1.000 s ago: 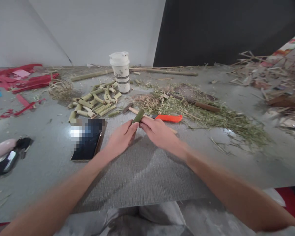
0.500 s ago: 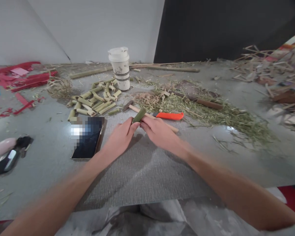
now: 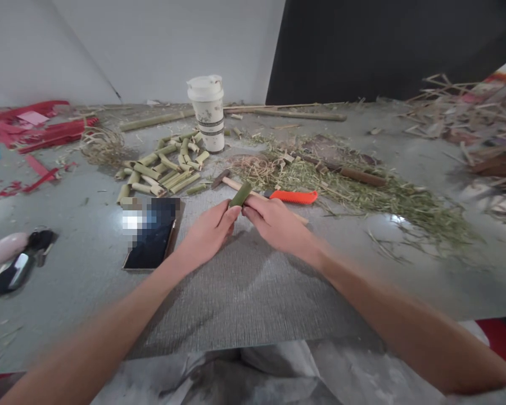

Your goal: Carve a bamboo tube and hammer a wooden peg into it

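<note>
A short green piece of bamboo [image 3: 240, 194] slants up from between my two hands. My left hand [image 3: 213, 228] is closed around its lower end, thumb on the near side. Close against it, my right hand [image 3: 270, 222] has its fingers curled at the same end of the piece; its fingertips are partly hidden. Behind and under my hands a hammer [image 3: 233, 183] lies across the mat, its handle passing beneath my right hand. An orange-handled cutter [image 3: 296, 197] rests just past my right hand. Several cut bamboo pieces [image 3: 179, 181] form a heap beyond my left hand.
A phone [image 3: 152, 236] lies left of my left forearm, with keys [image 3: 42, 241] farther left. A lidded paper cup [image 3: 208, 115] stands behind the bamboo heap. Green shavings [image 3: 409, 202] spread to the right, around a brown-handled tool [image 3: 362, 176]. Red strips [image 3: 59, 135] lie far left.
My hands keep their hold on the bamboo piece, with barely any movement. The whole view has shifted slightly.
</note>
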A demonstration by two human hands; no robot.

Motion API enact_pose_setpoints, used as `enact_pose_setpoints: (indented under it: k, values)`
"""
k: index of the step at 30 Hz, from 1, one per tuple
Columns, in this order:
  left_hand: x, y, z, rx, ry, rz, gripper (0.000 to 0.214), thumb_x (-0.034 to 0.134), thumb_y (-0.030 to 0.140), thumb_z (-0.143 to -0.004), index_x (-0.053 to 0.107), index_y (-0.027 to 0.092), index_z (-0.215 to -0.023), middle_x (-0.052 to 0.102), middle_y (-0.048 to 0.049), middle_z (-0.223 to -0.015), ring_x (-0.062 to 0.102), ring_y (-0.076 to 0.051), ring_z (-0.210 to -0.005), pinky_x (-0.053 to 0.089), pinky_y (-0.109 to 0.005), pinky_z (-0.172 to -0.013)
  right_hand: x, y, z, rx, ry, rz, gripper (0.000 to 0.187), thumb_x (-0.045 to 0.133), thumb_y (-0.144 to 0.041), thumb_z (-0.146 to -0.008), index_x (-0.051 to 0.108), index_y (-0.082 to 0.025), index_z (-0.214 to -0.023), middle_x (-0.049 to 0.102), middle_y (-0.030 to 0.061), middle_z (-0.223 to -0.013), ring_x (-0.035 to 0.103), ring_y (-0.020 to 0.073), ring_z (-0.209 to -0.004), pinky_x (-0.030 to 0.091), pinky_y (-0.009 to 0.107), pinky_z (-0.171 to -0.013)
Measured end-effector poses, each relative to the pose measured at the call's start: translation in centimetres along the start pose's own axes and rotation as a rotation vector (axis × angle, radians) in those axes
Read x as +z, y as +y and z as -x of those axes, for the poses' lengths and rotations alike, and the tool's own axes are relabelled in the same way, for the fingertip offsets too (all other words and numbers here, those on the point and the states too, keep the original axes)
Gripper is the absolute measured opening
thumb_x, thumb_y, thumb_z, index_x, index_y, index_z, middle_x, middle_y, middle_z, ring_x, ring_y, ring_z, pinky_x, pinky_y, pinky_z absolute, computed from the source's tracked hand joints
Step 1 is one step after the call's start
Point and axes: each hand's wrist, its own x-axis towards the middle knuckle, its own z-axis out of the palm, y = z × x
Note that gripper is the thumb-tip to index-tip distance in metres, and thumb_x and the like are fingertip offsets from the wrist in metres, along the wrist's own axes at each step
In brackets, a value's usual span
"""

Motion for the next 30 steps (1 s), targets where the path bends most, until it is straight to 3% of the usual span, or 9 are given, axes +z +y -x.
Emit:
enact_pose_setpoints:
  k: [9, 12, 16, 21, 26, 30]
  values:
    - [0.42, 0.26, 0.13, -0.138, -0.096, 0.241, 0.044, 0.046, 0.061, -0.112, 0.041, 0.024, -0.089, 0.034, 0.0086, -0.069, 0.025, -0.006, -0.048, 0.021, -0.017, -0.042, -0.01, 0.44, -0.14, -0.008, -0.022, 0.009, 0.023, 0.044, -0.026, -0.111, 0.057, -0.022, -0.094, 0.064, 0.0021, -0.090, 0.052, 0.0163, -0.076, 0.037, 0.032, -0.073]
    - [0.45, 0.10, 0.00, -0.100, -0.071, 0.184, 0.041, 0.044, 0.059, -0.112, 0.042, 0.024, -0.090, 0.038, 0.0079, -0.068, 0.029, -0.007, -0.048, 0.025, -0.019, -0.042, -0.14, 0.41, -0.12, -0.008, -0.028, 0.013, 0.021, 0.044, -0.026, -0.111, 0.059, -0.022, -0.097, 0.066, 0.0030, -0.094, 0.054, 0.0167, -0.078, 0.037, 0.032, -0.073]
    - [0.53, -0.13, 0.02, 0.010, 0.042, -0.002, 0.028, 0.055, 0.047, -0.110, 0.046, 0.024, -0.096, 0.049, 0.0059, -0.070, 0.043, -0.009, -0.052, 0.033, -0.020, -0.046, -0.39, 0.05, 0.09, 0.021, -0.050, 0.099, 0.018, 0.046, -0.023, -0.110, 0.062, -0.022, -0.103, 0.067, 0.0031, -0.094, 0.051, 0.0155, -0.072, 0.032, 0.032, -0.067]
    - [0.87, -0.11, 0.00, -0.087, -0.039, 0.288, 0.029, 0.051, 0.051, -0.112, 0.042, 0.025, -0.099, 0.037, 0.0090, -0.072, 0.030, -0.006, -0.049, 0.024, -0.017, -0.044, -0.44, 0.24, 0.00, 0.008, -0.027, 0.235, 0.024, 0.041, -0.028, -0.112, 0.063, -0.022, -0.108, 0.067, 0.0045, -0.088, 0.047, 0.0167, -0.067, 0.025, 0.034, -0.064]
    - [0.88, -0.21, -0.37, -0.103, 0.009, 0.201, 0.029, 0.052, 0.048, -0.113, 0.043, 0.025, -0.098, 0.037, 0.0087, -0.071, 0.033, -0.006, -0.049, 0.026, -0.016, -0.043, -0.23, 0.39, -0.14, 0.040, -0.048, 0.230, 0.025, 0.040, -0.027, -0.113, 0.064, -0.021, -0.109, 0.070, 0.0074, -0.093, 0.050, 0.0176, -0.069, 0.028, 0.034, -0.065]
    - [0.70, 0.09, -0.19, -0.115, -0.039, 0.253, 0.031, 0.052, 0.049, -0.113, 0.042, 0.025, -0.096, 0.035, 0.0087, -0.070, 0.028, -0.005, -0.048, 0.024, -0.016, -0.043, -0.25, 0.41, -0.05, 0.015, -0.019, 0.223, 0.025, 0.041, -0.027, -0.112, 0.065, -0.022, -0.105, 0.067, 0.0050, -0.086, 0.048, 0.0169, -0.066, 0.028, 0.034, -0.065]
